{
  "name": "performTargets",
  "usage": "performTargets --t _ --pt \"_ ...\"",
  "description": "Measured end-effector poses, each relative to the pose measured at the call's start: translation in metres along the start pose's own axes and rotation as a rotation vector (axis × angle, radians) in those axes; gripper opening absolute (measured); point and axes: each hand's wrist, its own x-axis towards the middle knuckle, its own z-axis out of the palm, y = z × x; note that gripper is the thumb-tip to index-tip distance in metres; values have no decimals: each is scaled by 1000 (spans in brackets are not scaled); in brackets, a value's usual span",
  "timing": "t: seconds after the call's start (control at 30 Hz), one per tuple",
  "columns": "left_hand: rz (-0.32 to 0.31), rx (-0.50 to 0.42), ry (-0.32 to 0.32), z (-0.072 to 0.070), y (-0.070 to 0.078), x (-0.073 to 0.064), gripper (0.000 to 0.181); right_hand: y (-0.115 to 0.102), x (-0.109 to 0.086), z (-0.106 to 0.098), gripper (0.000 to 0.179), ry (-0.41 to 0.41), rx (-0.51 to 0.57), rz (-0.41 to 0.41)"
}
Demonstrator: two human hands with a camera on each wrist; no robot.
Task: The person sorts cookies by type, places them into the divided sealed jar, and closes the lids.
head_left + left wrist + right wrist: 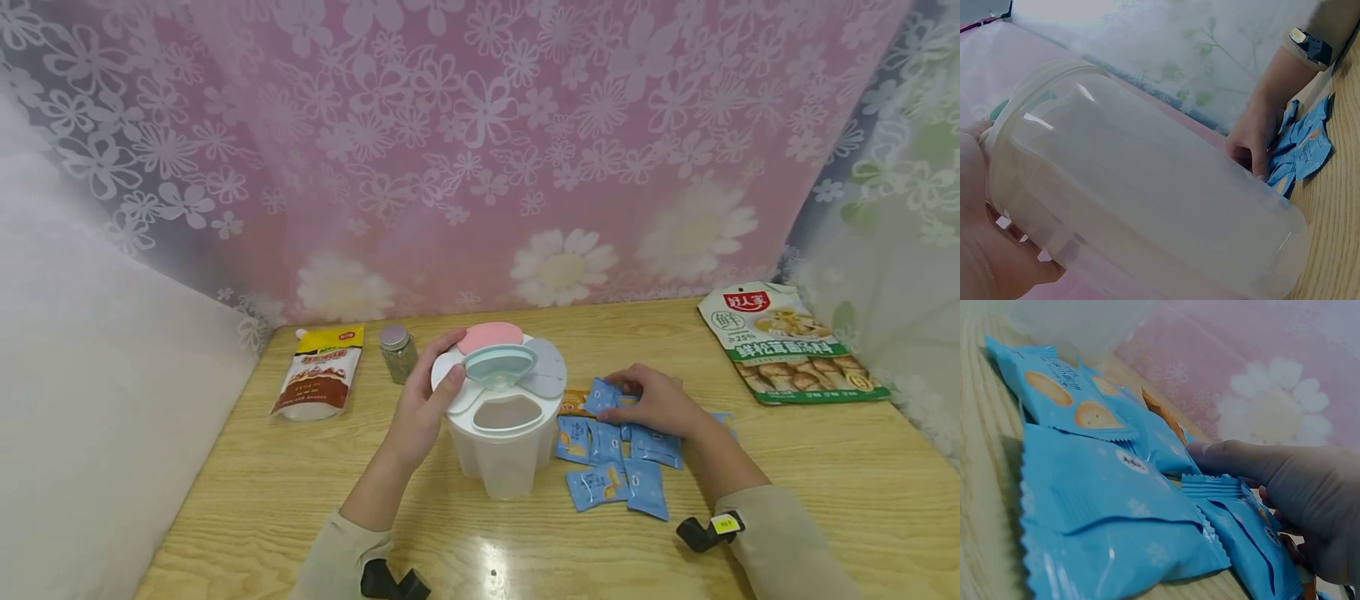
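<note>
A translucent storage container (pixel 510 467) with a white lid stands on the table. One teal flap (pixel 501 362) of that lid is raised, leaving an opening below it; the pink flap (pixel 491 335) and the grey flap (pixel 546 367) lie flat. My left hand (pixel 427 400) grips the lid's left side, thumb on top; in the left wrist view the container (pixel 1147 187) fills most of the picture. Right of it, several small blue biscuit packets (pixel 647 487) lie in a loose heap. My right hand (pixel 652 403) pinches a blue biscuit packet (pixel 602 395) at the heap's far side.
A brown-and-yellow spouted pouch (pixel 318 375) and a small glass jar (pixel 399 354) of dried herbs stand at the left. At the right back lies a large green-and-white food bag (pixel 795 346). An orange packet (pixel 574 402) shows behind the blue ones. A floral curtain (pixel 487 167) hangs behind the table.
</note>
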Motion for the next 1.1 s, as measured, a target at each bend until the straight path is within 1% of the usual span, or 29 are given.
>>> performTargets --t 0.2,0.37,0.53,0.6,0.73,0.87,1.1 --pt "-3 2 9 0 0 0 48 2 2 0 64 27 -10 25" --pt "1 1 10 0 -1 0 47 2 3 -1 58 44 34 35" --pt "4 -10 3 0 -1 -1 48 3 3 -1 43 82 134 29" --pt "2 -10 2 1 -2 -1 49 3 3 -1 39 96 191 29" --pt "-1 -10 1 1 -2 -1 48 0 2 -2 36 127 273 16" --pt "-3 -5 3 1 -2 0 48 -7 1 -4 34 150 307 -8" --pt "7 11 15 1 -2 0 48 -25 -2 -15 33 124 392 -14"
